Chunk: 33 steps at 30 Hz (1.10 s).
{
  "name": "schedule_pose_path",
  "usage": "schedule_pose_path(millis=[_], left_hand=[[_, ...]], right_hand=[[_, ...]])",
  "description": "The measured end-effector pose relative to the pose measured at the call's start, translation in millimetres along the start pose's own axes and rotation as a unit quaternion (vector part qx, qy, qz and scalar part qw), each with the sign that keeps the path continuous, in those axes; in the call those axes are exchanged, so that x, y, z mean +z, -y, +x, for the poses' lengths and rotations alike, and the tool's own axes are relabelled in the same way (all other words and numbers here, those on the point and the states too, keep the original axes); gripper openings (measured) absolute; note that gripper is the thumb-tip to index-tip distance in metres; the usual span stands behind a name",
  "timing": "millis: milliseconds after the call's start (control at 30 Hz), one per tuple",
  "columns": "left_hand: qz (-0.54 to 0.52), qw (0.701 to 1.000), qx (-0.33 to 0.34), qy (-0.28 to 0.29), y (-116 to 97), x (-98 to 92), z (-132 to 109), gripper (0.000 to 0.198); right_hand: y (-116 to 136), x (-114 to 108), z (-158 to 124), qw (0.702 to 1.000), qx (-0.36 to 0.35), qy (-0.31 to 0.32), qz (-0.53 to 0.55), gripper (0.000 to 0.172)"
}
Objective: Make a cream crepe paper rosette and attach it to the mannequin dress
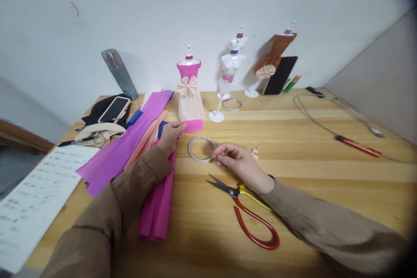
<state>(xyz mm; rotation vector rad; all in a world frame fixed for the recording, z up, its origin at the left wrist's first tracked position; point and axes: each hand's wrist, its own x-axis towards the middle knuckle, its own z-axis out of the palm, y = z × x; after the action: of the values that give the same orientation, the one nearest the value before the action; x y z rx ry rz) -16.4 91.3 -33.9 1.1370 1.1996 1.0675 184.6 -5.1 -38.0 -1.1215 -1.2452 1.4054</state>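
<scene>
A small white mannequin wears a paper-like dress (190, 106) with a pink top, a pale pleated bow and a cream skirt ending in a bright pink hem. My left hand (170, 137) pinches the left end of that hem between thumb and fingers. Right of it, a thin roll of tape (190, 150) lies flat on the table. My right hand (239, 163) is closed in a pinch at the roll's right edge; what its fingertips hold, if anything, is too small to make out. Below this hand lie opened scissors (239, 202) with red and yellow handles.
Purple, peach and magenta crepe sheets (153, 117) spread on the left, near a phone (114, 109), a written sheet (48, 191) and a spray bottle (119, 74). Behind stand other mannequins (231, 67). A red-handled corded tool (358, 145) lies right; paper scraps (255, 152) lie beyond my right hand.
</scene>
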Motion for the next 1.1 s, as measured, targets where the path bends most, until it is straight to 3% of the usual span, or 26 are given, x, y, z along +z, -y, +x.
schedule_pose_path(millis=[100,200,233,333,433,533,633,733,867,933,1000,1100], left_hand=[[-0.002,1.000,0.001,-0.004,0.0,-0.4,-0.3,0.037],[-0.008,1.000,-0.001,-0.008,0.3,-1.2,-0.2,0.035],[-0.010,1.000,-0.002,-0.009,0.3,-1.5,-0.4,0.035],[-0.020,1.000,-0.003,-0.015,-0.4,-2.1,-2.6,0.033],[-0.031,0.999,-0.007,-0.023,-2.0,-0.2,-9.5,0.033],[-0.064,0.997,-0.028,-0.018,-5.3,6.3,-21.6,0.029],[-0.114,0.992,-0.055,0.003,-11.7,16.1,-36.3,0.018],[-0.169,0.982,-0.076,0.031,-19.6,24.8,-49.6,0.013],[-0.247,0.962,-0.101,0.056,-26.4,30.5,-60.8,0.016],[-0.266,0.955,-0.106,0.075,-27.5,31.3,-63.1,0.017],[-0.267,0.953,-0.114,0.087,-28.1,31.2,-63.6,0.017],[-0.273,0.950,-0.133,0.065,-30.1,30.0,-62.1,0.013]], right_hand=[[4.6,-1.4,-0.7,0.998,-0.004,0.051,-0.046,0.015],[24.3,-6.2,-9.5,0.973,-0.010,0.163,-0.163,0.007],[33.2,-8.4,-15.2,0.952,-0.023,0.201,-0.230,0.007],[54.6,-15.6,-38.8,0.837,-0.069,0.295,-0.455,0.012],[52.2,-22.2,-62.7,0.766,-0.029,0.297,-0.570,0.013],[34.2,-26.6,-76.4,0.727,-0.049,0.250,-0.637,0.018],[25.9,-27.8,-78.5,0.704,-0.047,0.252,-0.663,0.022],[31.9,-26.9,-75.7,0.715,-0.033,0.254,-0.651,0.031],[42.0,-26.2,-73.7,0.772,-0.074,0.238,-0.585,0.054],[46.2,-26.6,-73.1,0.796,-0.077,0.241,-0.550,0.048],[50.9,-28.7,-70.8,0.816,-0.058,0.245,-0.520,0.032],[57.3,-39.0,-61.7,0.860,-0.008,0.280,-0.427,0.010]])
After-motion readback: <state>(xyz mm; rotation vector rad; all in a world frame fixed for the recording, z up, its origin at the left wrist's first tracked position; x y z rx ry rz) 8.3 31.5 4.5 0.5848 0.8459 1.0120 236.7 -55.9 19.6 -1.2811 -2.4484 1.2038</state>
